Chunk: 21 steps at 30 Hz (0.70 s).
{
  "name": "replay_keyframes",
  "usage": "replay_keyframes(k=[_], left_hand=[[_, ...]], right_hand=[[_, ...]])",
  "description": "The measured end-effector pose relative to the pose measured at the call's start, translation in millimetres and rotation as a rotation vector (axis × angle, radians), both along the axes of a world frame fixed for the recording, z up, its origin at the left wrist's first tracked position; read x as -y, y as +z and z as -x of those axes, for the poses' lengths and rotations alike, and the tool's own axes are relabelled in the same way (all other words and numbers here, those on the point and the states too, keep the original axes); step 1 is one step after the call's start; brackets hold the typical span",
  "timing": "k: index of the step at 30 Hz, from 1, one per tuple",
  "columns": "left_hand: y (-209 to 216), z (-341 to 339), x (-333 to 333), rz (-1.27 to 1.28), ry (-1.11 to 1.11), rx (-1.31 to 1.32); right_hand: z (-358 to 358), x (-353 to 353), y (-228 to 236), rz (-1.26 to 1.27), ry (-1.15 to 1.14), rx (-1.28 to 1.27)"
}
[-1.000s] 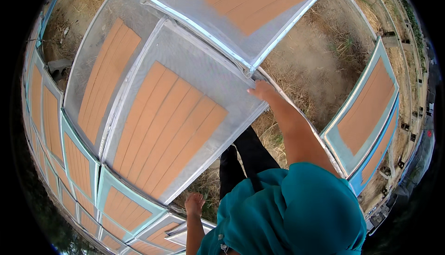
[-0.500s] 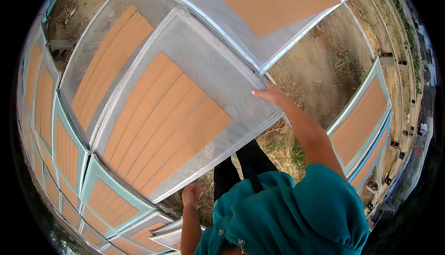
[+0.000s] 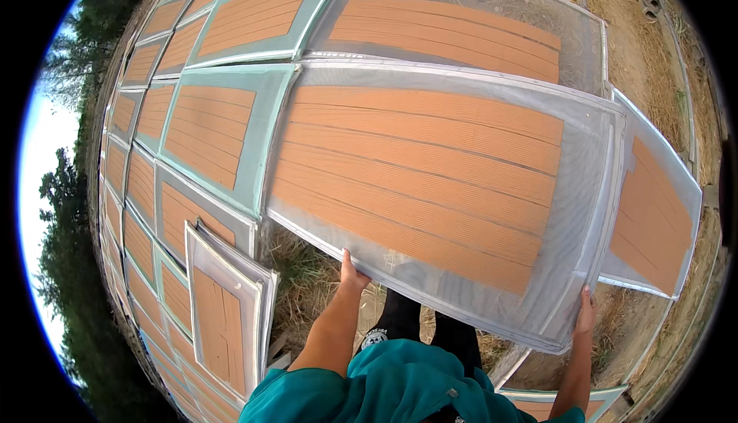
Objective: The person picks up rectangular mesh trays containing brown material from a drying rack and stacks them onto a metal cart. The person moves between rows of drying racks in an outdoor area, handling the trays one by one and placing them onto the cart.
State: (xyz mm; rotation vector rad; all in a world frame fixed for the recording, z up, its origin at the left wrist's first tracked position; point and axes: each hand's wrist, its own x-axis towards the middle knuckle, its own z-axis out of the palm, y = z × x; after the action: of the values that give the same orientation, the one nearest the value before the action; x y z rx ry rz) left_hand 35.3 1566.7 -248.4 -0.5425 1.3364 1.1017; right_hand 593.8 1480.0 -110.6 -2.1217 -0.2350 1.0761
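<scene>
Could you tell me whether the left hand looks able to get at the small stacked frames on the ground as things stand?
Probably not: the left hand grips the big mesh tray, and the small frames lie apart, lower left.

A mesh-covered frame with orange slats inside, held level, its near edge resting on the fingers of both hands

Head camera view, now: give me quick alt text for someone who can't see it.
A person holds a large mesh-covered frame with orange slats by its near edge, left hand and right hand gripping it. Similar framed panels lie in rows on dry grass beyond and to the left.
</scene>
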Motion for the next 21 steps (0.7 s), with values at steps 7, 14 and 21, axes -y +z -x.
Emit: replay_keyframes(k=[7, 14, 21], left_hand=[[20, -33, -7, 0.160, 0.123, -0.209], [92, -127, 23, 0.222, 0.153, -0.020], [154, -131, 50, 0.154, 0.032, 0.027]], right_hand=[[-24, 9, 22, -0.109, -0.041, 0.306], [-89, 45, 160, -0.025, 0.153, 0.384], [-104, 81, 170, -0.026, -0.034, 0.428]])
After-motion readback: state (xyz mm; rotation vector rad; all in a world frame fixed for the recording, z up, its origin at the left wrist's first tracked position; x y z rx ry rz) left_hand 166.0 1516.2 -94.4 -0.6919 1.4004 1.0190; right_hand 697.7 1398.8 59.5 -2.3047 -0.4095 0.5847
